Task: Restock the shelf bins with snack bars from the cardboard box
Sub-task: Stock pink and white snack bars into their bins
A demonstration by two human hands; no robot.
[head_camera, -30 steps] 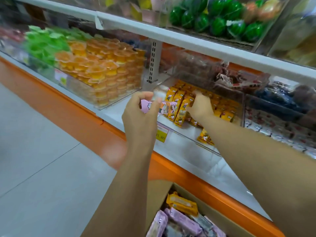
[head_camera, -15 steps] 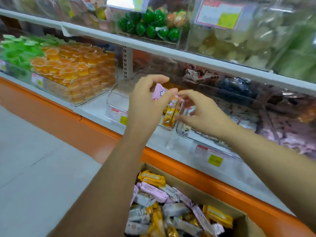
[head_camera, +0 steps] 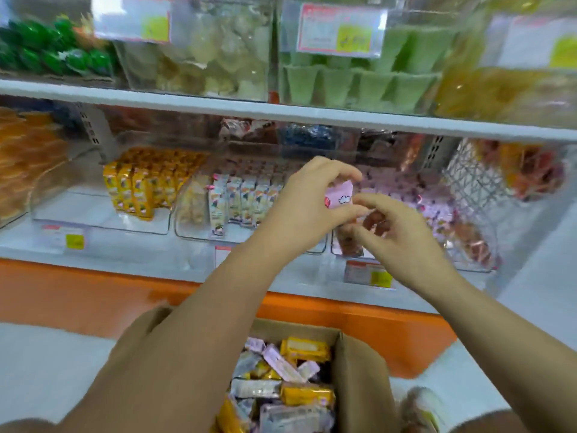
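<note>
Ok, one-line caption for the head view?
Left hand holds a pink bar before the bins, right hand beside it, box below.

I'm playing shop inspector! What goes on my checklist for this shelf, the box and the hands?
Surface: white shelf carrying clear bins in a row.
Job's things: pink snack bar; cardboard box below with mixed bars; binned yellow bars, white bars, pink bars.
Clutter: nothing seen.
Hands: left hand grips the pink snack bar; right hand fingers curled beside it, contact unclear.
Cables: nothing seen.
Surroundings: upper shelf of snacks, price tag, orange base.
</note>
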